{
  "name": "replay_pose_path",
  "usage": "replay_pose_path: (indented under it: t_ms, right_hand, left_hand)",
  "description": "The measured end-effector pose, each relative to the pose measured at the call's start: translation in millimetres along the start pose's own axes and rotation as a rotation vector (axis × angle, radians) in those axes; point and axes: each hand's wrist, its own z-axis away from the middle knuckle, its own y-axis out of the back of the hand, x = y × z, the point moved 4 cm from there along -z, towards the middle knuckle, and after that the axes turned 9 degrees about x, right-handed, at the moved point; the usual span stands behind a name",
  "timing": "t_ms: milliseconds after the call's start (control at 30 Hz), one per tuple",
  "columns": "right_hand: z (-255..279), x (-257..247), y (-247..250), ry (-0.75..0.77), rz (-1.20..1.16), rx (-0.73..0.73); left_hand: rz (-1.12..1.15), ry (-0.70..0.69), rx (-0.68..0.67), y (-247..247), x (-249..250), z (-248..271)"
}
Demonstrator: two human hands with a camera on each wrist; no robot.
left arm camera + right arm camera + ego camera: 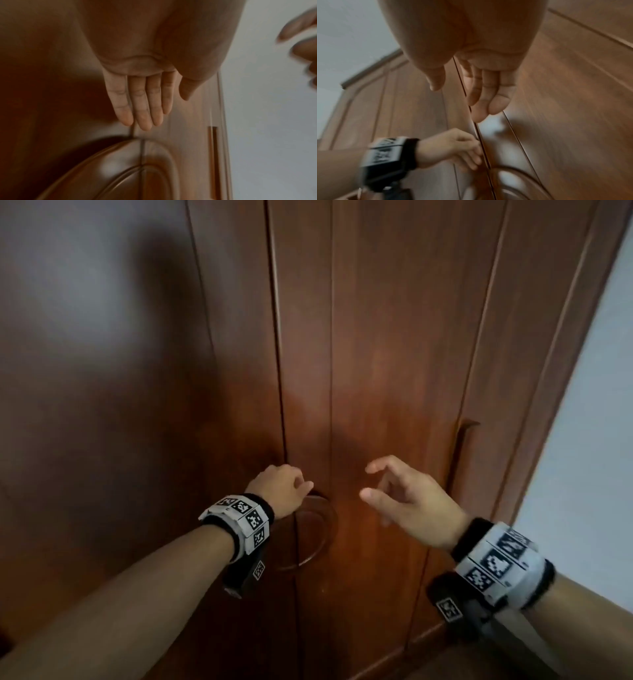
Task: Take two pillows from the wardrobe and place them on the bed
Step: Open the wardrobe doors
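Observation:
The brown wooden wardrobe (394,337) fills the head view with its doors closed; no pillow or bed is visible. A round carved handle (318,532) straddles the middle seam. My left hand (301,486) reaches to the seam just above that handle. In the left wrist view its fingers (145,108) lie straight and together close to the door, gripping nothing. My right hand (383,487) hovers to the right of the seam with its fingers loosely spread and empty, a little off the door. The right wrist view shows its fingers (481,97) relaxed over the seam.
A straight wooden pull (460,446) sits on the rightmost door. A pale wall (589,405) borders the wardrobe on the right. Another dark door panel (102,371) stretches to the left.

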Motion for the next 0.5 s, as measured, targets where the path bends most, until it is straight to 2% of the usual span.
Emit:
replay_pose_path:
  t_ms: [133,200,333,500]
  right_hand:
    - [-45.8,42.7,-69.8,-0.089,0.101,-0.147]
    - [-66.1,61.4,-101.2,-0.065,0.122,-0.205]
    - [-90.3,96.0,-151.6,0.005,0.165,-0.344]
    - [-89.6,117.8,-178.5,0.129,0.171,-0.306]
  left_hand:
    - [0.038,0.126,-0.014,-21.8,-61.9,18.7]
    - [0.120,0.154,-0.040,-40.7,-79.7,24.4]
    - [0.054,0.119,0.045,-74.1,-78.7,33.0]
    - [-0.011,0.215,0.201,-95.7,-67.9,39.7]
